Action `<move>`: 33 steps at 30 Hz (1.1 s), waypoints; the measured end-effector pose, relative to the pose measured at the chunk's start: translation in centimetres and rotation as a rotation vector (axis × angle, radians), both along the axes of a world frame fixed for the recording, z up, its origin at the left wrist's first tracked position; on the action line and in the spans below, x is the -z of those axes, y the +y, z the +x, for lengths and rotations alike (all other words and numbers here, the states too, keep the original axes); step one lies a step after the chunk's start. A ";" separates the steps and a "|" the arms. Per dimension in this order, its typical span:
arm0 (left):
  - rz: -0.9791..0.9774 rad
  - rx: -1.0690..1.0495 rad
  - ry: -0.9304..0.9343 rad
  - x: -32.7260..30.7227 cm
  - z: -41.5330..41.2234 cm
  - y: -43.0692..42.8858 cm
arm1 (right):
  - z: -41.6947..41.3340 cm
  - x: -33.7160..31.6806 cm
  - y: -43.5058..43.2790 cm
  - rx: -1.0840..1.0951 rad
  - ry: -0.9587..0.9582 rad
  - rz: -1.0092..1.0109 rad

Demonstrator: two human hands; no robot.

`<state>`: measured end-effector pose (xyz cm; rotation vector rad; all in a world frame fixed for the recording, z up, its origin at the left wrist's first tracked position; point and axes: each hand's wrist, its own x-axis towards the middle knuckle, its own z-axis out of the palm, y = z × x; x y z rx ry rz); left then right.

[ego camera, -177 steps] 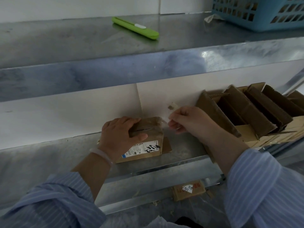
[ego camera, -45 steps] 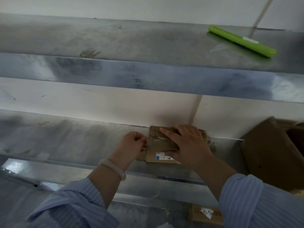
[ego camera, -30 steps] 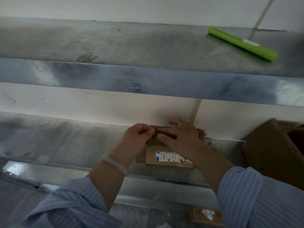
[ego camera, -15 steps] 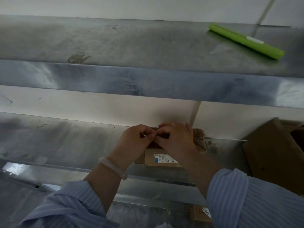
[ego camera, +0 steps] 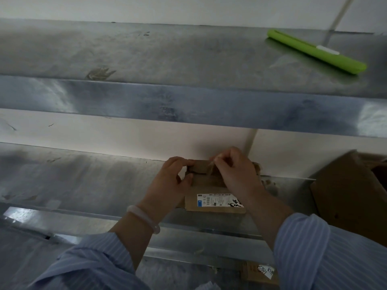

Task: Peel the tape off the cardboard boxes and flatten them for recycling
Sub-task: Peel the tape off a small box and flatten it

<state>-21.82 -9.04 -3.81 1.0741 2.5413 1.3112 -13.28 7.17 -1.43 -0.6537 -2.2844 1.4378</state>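
Observation:
A small brown cardboard box (ego camera: 213,186) with a white shipping label (ego camera: 217,200) lies on the lower metal shelf (ego camera: 83,181) against the white wall. My left hand (ego camera: 173,181) grips the box's left end, thumb and fingers curled round its upper edge. My right hand (ego camera: 236,170) pinches a strip of clear tape (ego camera: 211,166) at the top of the box and lifts it off the cardboard. The right part of the box is hidden under that hand.
A green utility knife (ego camera: 316,51) lies on the upper metal shelf (ego camera: 167,57) at the far right. Larger cardboard pieces (ego camera: 351,193) stand at the right of the lower shelf. Another labelled box (ego camera: 259,273) sits on the floor below.
My hands have moved apart: the right hand now lifts a tape strip up from the box top, and the left hand holds the left end. The label shows more fully.

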 end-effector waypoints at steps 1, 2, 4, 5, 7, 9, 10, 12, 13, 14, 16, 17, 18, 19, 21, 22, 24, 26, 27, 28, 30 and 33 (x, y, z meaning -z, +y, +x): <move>-0.005 -0.026 0.016 0.0 0.0 0.1 | 0.3 -0.1 0.2 0.017 0.027 -0.007; -0.015 -0.048 0.036 0.1 0.0 0.2 | 0.4 0.0 0.4 0.047 0.053 -0.013; -0.047 -0.067 0.084 0.1 0.1 0.4 | 0.7 0.0 0.7 0.122 0.108 -0.043; -0.065 -0.069 0.109 0.1 0.2 0.4 | 0.8 0.0 0.8 0.141 0.124 -0.046; -0.091 -0.083 0.135 0.0 0.2 0.4 | 1.1 0.0 0.9 0.130 0.132 -0.018; -0.113 -0.098 0.146 0.0 0.2 0.4 | 1.6 0.0 1.1 0.101 0.105 0.055; -0.127 -0.098 0.155 -0.1 0.2 0.5 | 1.8 0.1 1.3 0.081 0.062 0.138; -0.157 -0.083 0.193 -0.3 0.1 0.6 | 2.2 0.1 1.4 0.003 -0.053 0.351; -0.175 -0.071 0.222 -0.4 0.0 0.7 | 2.3 0.1 1.3 -0.051 -0.101 0.449; -0.197 -0.057 0.252 -0.5 -0.1 0.8 | 2.3 0.2 1.2 -0.099 -0.129 0.535; -0.243 -0.035 0.295 -0.7 -0.4 1.0 | 2.3 0.4 0.9 -0.144 -0.158 0.631; -0.261 -0.031 0.304 -0.8 -0.5 1.2 | 2.2 0.3 0.9 -0.138 -0.171 0.638; -0.275 -0.037 0.306 -1.0 -0.5 1.4 | 2.1 0.2 0.9 -0.133 -0.186 0.637; -0.288 -0.050 0.303 -1.0 -0.5 1.7 | 2.0 0.1 0.9 -0.133 -0.207 0.634; -0.289 -0.071 0.285 -0.9 -0.4 2.1 | 1.7 -0.1 0.7 -0.097 -0.250 0.613; -0.271 -0.063 0.266 -0.6 -0.4 2.3 | 1.5 -0.3 0.7 -0.050 -0.266 0.596; -0.216 0.009 0.206 -0.1 -0.4 2.6 | 1.3 -0.5 0.7 0.029 -0.329 0.595; -0.182 0.094 0.137 0.2 -0.5 2.7 | 1.1 -0.6 0.8 0.023 -0.407 0.642; -0.175 0.116 0.108 0.3 -0.6 2.7 | 1.0 -0.7 0.7 0.010 -0.434 0.661; -0.175 0.127 0.082 0.4 -0.7 2.7 | 0.9 -0.8 0.6 0.005 -0.446 0.671; -0.197 0.140 0.038 0.6 -1.0 2.6 | 1.0 -0.7 0.4 0.003 -0.431 0.680; -0.249 0.150 0.059 0.7 -1.3 2.4 | 1.6 -0.5 0.4 0.067 -0.374 0.612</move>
